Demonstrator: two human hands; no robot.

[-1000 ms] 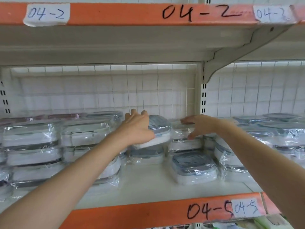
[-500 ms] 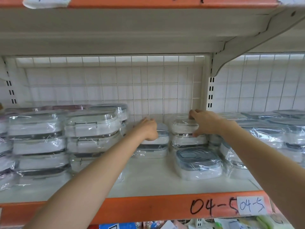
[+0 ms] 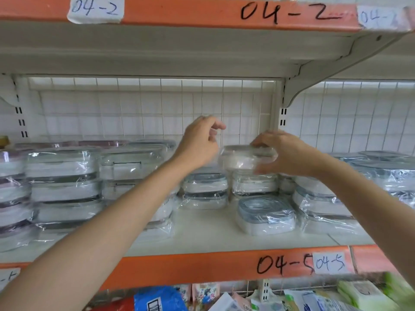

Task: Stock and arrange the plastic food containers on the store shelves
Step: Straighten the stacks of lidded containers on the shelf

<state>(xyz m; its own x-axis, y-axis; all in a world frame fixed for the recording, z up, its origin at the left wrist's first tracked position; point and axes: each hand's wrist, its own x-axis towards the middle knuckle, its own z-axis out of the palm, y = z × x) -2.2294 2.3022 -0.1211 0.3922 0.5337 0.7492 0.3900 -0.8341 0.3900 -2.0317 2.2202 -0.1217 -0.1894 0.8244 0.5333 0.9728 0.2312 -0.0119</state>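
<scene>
here the right hand (image 3: 285, 153) grips a wrapped container (image 3: 244, 157) just above the stack (image 3: 253, 185) on the shelf (image 3: 224, 234). the left hand (image 3: 199, 142), loosely curled and holding nothing, hovers just left of the container, so the right hand is nearer.

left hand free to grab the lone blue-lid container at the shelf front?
Probably yes. The left hand holds nothing and hovers above the stacks; the blue-lid container sits alone on bare shelf near the front edge, nothing on top or before it.
</scene>
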